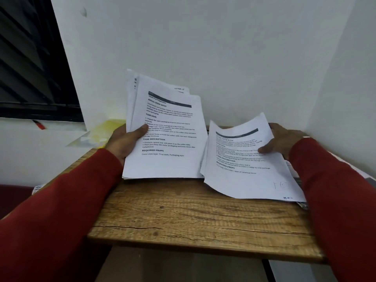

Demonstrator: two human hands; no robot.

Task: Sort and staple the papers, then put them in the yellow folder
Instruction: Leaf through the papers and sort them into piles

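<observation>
- Worn wooden surface, rough plank grain with a long dark crack near the front edge, set into a corner of plain white walls.
- Left hand in a dark red sleeve, gripping a thick stack of white printed papers at its left edge: thumb laid across the top sheet, fingers curled out of sight behind.
- Stack tilted up towards the camera, bottom edge resting on the surface; several sheet edges fanned loosely at the top left.
- Top sheet headed by a dark grey banner, then bold headings legible: "INITIAL SCENE SETUP", "TASK GOAL", "TASK DESCRIPTION", "REQUIRED PROPS"; last line reading "Guest item type: Tray style, Packaging style".
- Right hand, likewise red-sleeved, pinching a single white printed sheet at its right edge, thumb on top, fingers under the paper.
- That sheet bowed, curling upward at the far end, lying over a flatter pile of white papers on the right side of the surface; same dark banner, with "TASK DESCRIPTION" and "REQUIRED PROPS" readable, smaller print too blurred.
- Left edge of the single sheet just beside the held stack.
- Translucent yellow plastic folder lying flat behind the left hand, partly hidden by it, at the far left corner of the surface.
- Small red and black object, too small to identify, on the white sill below a dark louvred window.
</observation>
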